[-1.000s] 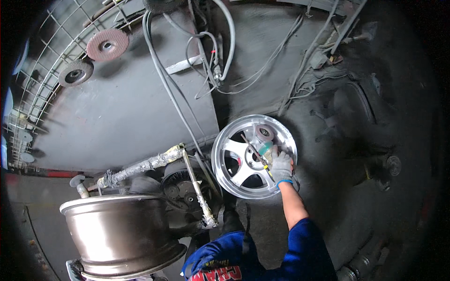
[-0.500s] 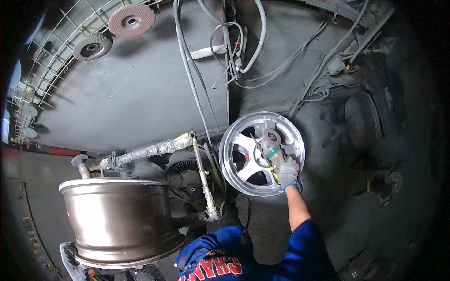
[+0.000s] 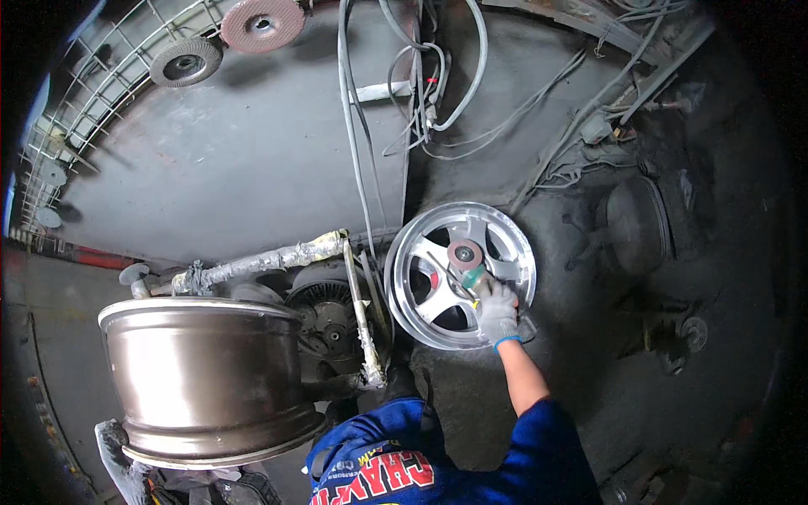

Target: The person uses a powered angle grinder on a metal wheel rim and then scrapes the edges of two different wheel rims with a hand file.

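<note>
My right hand (image 3: 498, 310), in a grey glove with a blue cuff, is closed around an angle grinder (image 3: 473, 278) with a green head. Its reddish-brown abrasive disc (image 3: 465, 254) is over the centre of a silver five-spoke wheel rim (image 3: 526, 244). Whether the disc touches the metal I cannot tell. A thin dark rod lies beside the grinder head, across a spoke. No fingers of my left hand can be made out. At the lower left, a grey glove-like thing (image 3: 119, 463) shows beneath a large bronze-coloured wheel barrel (image 3: 206, 379); whose it is stays unclear.
A taped metal frame (image 3: 278, 259) stands between the two wheels, with a dark ribbed wheel-like part (image 3: 328, 316) behind it. Hoses (image 3: 347, 101) hang in front of a grey panel (image 3: 252, 160). Abrasive discs (image 3: 263, 25) hang on a wire rack (image 3: 88, 105) at the upper left.
My right hand and the grinder have moved left across the wheel, bringing the disc nearer its middle. The whole view has shifted slightly. My grip on the grinder looks the same.
</note>
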Demonstrator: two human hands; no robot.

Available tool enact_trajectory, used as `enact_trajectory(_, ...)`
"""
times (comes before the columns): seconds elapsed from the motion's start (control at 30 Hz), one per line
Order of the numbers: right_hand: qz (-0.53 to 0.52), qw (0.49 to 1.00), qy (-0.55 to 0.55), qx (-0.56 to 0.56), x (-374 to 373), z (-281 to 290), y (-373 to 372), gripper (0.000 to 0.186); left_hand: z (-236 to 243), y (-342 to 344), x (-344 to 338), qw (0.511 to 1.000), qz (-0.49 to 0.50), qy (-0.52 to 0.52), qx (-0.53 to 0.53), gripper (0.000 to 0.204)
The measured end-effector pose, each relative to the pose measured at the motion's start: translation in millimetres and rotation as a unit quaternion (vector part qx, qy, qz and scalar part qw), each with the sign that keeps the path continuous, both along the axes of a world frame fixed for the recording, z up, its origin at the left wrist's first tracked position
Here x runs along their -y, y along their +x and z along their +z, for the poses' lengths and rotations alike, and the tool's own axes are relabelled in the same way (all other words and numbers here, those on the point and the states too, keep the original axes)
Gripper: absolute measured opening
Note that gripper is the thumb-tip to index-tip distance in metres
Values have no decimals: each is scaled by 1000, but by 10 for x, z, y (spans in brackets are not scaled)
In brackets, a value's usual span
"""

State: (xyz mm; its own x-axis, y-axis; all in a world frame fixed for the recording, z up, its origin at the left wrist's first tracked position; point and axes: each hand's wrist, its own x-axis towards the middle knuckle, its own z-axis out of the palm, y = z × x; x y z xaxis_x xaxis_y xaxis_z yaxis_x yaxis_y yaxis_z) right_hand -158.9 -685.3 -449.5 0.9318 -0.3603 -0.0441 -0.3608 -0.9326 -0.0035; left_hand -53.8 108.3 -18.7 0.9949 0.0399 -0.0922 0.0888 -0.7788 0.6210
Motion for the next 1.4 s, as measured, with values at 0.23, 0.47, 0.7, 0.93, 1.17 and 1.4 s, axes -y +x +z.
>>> enact_trajectory(0.23,-53,980,-66,-179,-526,-191,58,48,148,-201,1006,994,55,22,91,78)
enact_trajectory(0.47,-28,996,63,-62,-428,-491,-41,43,271,95,1384,983,4,148,108,62)
enact_trajectory(0.7,-45,998,10,-52,-519,-469,-158,31,173,-65,1173,982,-30,91,162,58)
enact_trajectory(0.93,-60,988,141,11,-896,-313,-674,37,38,112,1113,969,-83,30,232,43)
enact_trajectory(1.17,-83,965,200,148,-2012,362,-1126,39,-346,943,1417,885,-154,38,437,22)
enact_trajectory(1.4,-218,856,365,293,-3298,1264,-729,38,-859,2140,1745,894,-187,-5,408,17)
